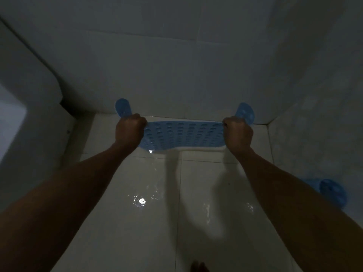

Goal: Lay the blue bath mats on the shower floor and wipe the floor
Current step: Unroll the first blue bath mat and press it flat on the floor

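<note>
A blue bath mat (183, 137) with rows of suction cups is stretched between my two hands, above the far end of the wet tiled shower floor (137, 222). My left hand (129, 130) grips its left end and my right hand (237, 134) grips its right end. A rounded blue flap sticks up past each fist. The mat sags a little in the middle and drips water. A second blue bath mat (332, 193) shows at the right, partly hidden behind my right forearm.
Grey tiled walls (176, 65) close the shower at the back and on the right. A white fixture (29, 85) juts in at the left. Puddles glint on the floor tiles. Toes (198, 266) show at the bottom edge.
</note>
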